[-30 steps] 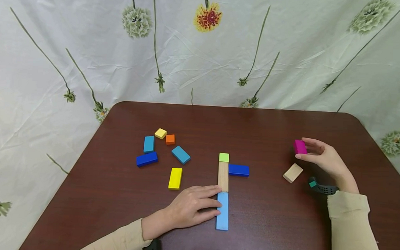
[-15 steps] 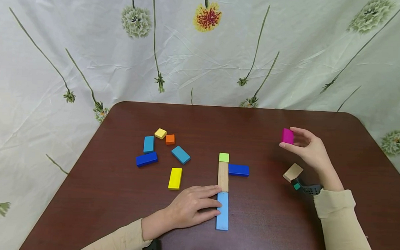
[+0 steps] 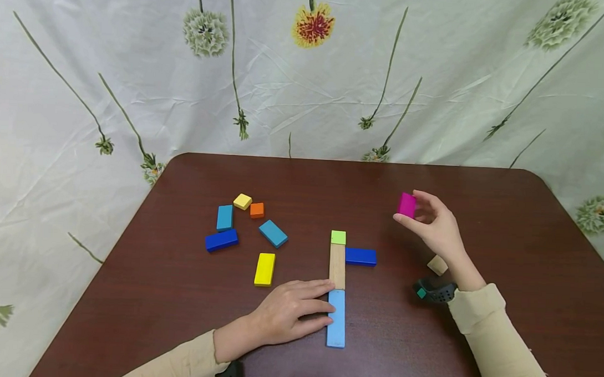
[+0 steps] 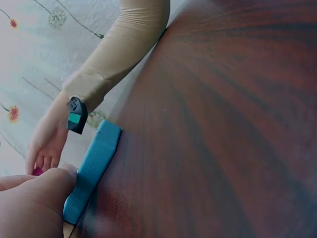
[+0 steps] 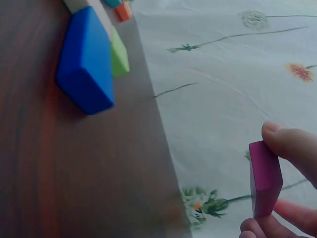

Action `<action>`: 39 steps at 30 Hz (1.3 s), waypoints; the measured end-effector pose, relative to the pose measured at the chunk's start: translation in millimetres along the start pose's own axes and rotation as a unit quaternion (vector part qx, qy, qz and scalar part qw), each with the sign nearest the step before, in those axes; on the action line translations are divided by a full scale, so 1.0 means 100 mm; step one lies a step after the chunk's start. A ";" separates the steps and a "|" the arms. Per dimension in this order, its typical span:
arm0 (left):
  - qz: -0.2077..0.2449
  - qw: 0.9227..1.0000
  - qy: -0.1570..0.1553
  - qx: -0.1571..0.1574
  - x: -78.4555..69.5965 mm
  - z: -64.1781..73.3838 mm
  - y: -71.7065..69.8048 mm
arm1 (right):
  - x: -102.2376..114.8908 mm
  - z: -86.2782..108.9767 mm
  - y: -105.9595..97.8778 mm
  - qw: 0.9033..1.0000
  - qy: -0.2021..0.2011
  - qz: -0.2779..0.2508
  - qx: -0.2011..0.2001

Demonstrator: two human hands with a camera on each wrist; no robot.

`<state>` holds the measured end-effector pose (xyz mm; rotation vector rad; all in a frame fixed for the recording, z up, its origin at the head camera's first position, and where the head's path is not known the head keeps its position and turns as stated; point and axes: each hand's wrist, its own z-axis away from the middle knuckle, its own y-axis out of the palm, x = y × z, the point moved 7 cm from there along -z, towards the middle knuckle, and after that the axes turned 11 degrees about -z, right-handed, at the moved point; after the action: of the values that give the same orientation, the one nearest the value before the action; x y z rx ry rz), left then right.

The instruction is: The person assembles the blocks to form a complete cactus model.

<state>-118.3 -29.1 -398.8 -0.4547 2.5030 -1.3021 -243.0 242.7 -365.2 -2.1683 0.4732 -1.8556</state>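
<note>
My right hand point(image 3: 438, 224) pinches a magenta block point(image 3: 407, 205) between thumb and fingers, held up off the table; the right wrist view shows the block point(image 5: 266, 178) at the fingertips. My left hand point(image 3: 290, 313) lies with extended fingers against the left side of a column of blocks. That column has a long light blue block point(image 3: 336, 328) nearest me, a plain wooden block point(image 3: 337, 264) beyond it and a small green block point(image 3: 338, 237) at the far end. A dark blue block point(image 3: 360, 257) sticks out from the wooden block's right side.
To the left lie loose blocks: yellow point(image 3: 265, 269), two blue-teal ones including one point(image 3: 273, 233) set askew, dark blue point(image 3: 222, 240), orange point(image 3: 257, 210) and pale yellow point(image 3: 242, 201). A wooden block point(image 3: 437, 265) is partly hidden by my right forearm. Flowered cloth point(image 3: 266, 71) hangs behind the table.
My right hand has lifted the magenta block and carried it leftward toward the column, passing over the loose wooden block's side. The left hand has stayed in place.
</note>
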 end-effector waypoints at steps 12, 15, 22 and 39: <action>0.003 1.000 -0.001 -0.002 0.00 0.00 0.00 | -0.17 0.01 0.34 0.999 0.017 0.036 0.035; 0.004 1.000 -0.003 -0.001 0.01 0.00 0.01 | -0.21 0.02 0.40 0.997 0.021 0.052 0.045; 0.003 1.000 -0.004 -0.002 0.02 0.01 0.02 | -0.25 0.03 0.52 0.994 0.016 0.075 0.072; 0.001 1.000 -0.005 0.003 0.02 0.02 0.03 | -0.29 0.06 0.60 0.993 -0.013 0.080 0.082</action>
<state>-120.1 -29.6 -402.1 -0.4550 2.4899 -1.3032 -245.8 198.9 -416.4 -1.9843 0.4569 -1.7154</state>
